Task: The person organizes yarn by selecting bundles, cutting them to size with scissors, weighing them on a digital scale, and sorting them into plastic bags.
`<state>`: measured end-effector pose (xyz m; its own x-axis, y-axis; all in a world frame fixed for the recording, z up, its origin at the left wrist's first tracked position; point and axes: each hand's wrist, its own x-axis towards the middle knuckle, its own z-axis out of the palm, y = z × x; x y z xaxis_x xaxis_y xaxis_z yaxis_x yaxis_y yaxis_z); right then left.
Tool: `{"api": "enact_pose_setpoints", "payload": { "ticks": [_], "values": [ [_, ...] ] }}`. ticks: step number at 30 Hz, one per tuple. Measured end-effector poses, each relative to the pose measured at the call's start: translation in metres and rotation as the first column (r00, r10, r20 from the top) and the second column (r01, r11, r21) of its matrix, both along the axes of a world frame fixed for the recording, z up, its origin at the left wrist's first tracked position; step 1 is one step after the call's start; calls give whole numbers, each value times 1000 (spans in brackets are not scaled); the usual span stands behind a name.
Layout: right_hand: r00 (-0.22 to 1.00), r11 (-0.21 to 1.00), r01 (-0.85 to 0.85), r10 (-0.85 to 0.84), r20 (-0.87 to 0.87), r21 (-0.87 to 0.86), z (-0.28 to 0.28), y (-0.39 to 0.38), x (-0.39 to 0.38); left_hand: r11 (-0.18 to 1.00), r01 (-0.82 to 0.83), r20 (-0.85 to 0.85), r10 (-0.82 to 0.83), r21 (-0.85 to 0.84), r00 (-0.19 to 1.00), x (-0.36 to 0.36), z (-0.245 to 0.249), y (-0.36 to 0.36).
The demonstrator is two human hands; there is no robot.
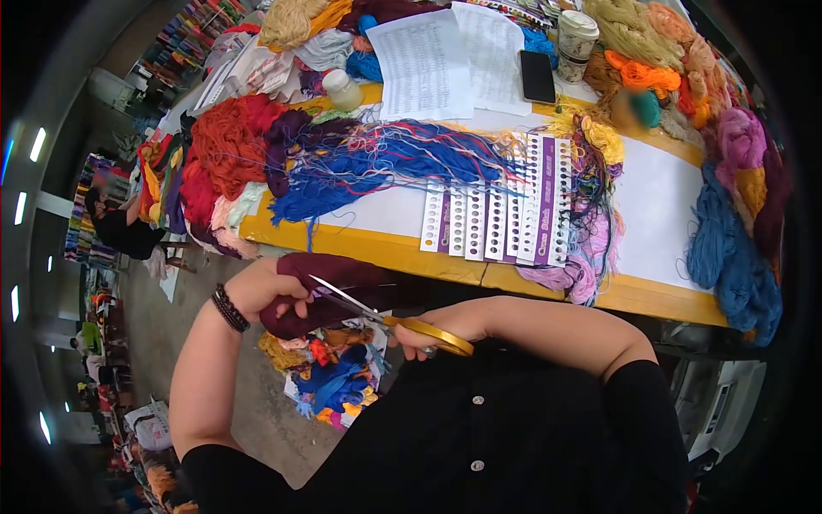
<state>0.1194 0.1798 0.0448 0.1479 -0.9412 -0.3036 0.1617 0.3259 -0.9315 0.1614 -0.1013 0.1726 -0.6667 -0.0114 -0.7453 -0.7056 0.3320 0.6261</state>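
My left hand (pixel 261 291), with a dark beaded bracelet at the wrist, is closed around a skein of maroon thread (pixel 342 272) just off the table's front edge. My right hand (pixel 445 324) grips a pair of scissors (pixel 437 334) by its gold handles. The silver blades point up and left across the maroon skein, close to my left fingers; their tips look slightly apart. Whether the blades touch any thread is hard to tell. On the table above lies a bundle of blue threads (pixel 360 176) mixed with red and white strands, overlapping punched thread cards (pixel 497 214).
Printed sheets (pixel 419 64), a black phone (pixel 538 77), a paper cup (pixel 576 43) and a small jar (pixel 342 90) stand at the back. Red skeins (pixel 231 141) and blue skeins (pixel 728 240) flank the table. A multicoloured thread pile (pixel 334 377) sits below. Another person (pixel 124 223) is far left.
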Motion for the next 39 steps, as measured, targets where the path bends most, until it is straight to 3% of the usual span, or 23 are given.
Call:
{"api": "enact_pose_setpoints", "payload": {
  "ticks": [5,10,12,14,16,20,21,22,24,27,30,32,34,35,38,39],
  "values": [
    [999,998,-27,25,-36,-49,0,-19,0,932,242,79,-229,-271,970,8,11,26],
    [988,991,11,-31,-150,-133,-7,-36,5,966,202,55,-195,-163,979,18,4,30],
    [975,971,149,-176,-138,-185,-12,-41,10,974,201,78,-193,-107,978,17,1,28],
    [956,956,232,-258,-142,-178,-4,-40,12,979,185,89,-177,-85,980,18,-3,24],
    [972,985,171,-171,-163,-13,4,-32,9,983,172,106,-165,-63,981,21,-5,21],
    [916,956,249,-284,-283,-153,-1,-28,12,996,80,117,-83,30,990,24,-9,28],
    [883,919,325,-380,-275,-225,-13,-36,18,996,80,95,-83,35,992,25,-9,32],
    [883,917,328,-382,-272,-226,-7,-34,18,996,78,73,-81,40,994,25,-9,34],
    [958,969,245,-246,-150,-21,14,-29,12,995,91,96,-95,42,991,25,-12,23],
    [916,962,241,-269,-298,-127,4,-21,12,995,71,149,-81,75,986,26,-13,17],
    [845,880,354,-446,-296,-316,-15,-31,20,990,135,145,-138,26,980,26,-11,40],
    [870,888,351,-427,-248,-298,-3,-28,15,988,148,137,-152,39,979,26,-17,37],
    [934,977,210,-208,-290,-27,14,-17,9,987,162,160,-164,25,973,27,-21,26],
    [889,976,212,-212,-406,-46,7,-16,9,993,118,150,-121,32,981,25,-20,26],
    [894,954,281,-300,-332,-107,2,-20,10,988,149,173,-156,49,973,24,-28,27],
    [893,953,285,-304,-332,-106,2,-20,10,972,234,179,-234,21,956,25,-30,34]
  ]
}}
